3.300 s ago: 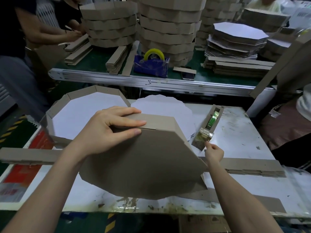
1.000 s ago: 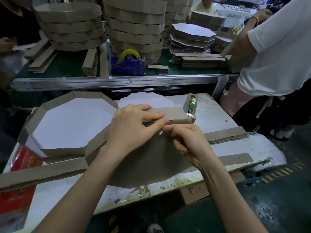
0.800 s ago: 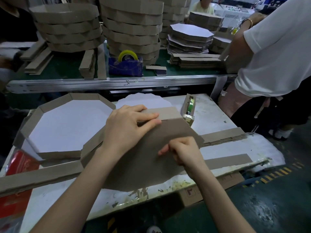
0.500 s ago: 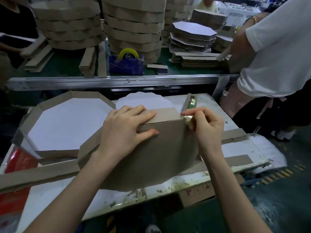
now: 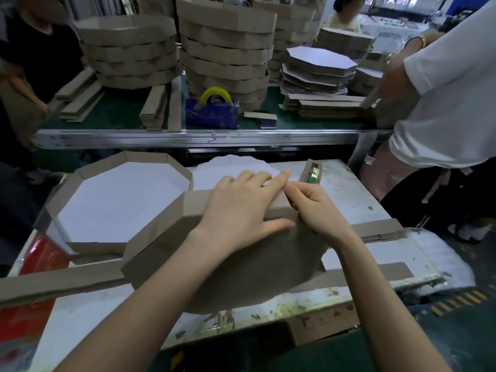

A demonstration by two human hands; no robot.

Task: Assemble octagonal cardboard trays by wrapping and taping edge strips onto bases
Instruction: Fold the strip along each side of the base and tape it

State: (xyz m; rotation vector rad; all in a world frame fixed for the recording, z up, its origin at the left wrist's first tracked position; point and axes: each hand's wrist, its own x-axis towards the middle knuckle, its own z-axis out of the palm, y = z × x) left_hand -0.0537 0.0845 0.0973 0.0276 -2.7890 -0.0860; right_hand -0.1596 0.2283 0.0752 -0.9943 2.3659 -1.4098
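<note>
On the surface [image 5: 349, 200], an upturned octagonal tray [image 5: 241, 264] leans toward the viewer. Flat fingers of the left hand [image 5: 241, 208] press its edge strip [image 5: 193, 202]; the right hand [image 5: 316, 208] pinches the strip's corner. Light, stiff cardboard, probably springy: hold at the rim.

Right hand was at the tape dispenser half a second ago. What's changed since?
The right hand has left the tape dispenser and come back to the corner of the edge strip, fingers curled there beside the left hand; whether they hold tape is too small to tell. The left hand stays pressed over the strip. The finished tray and the tape dispenser have not moved.
</note>
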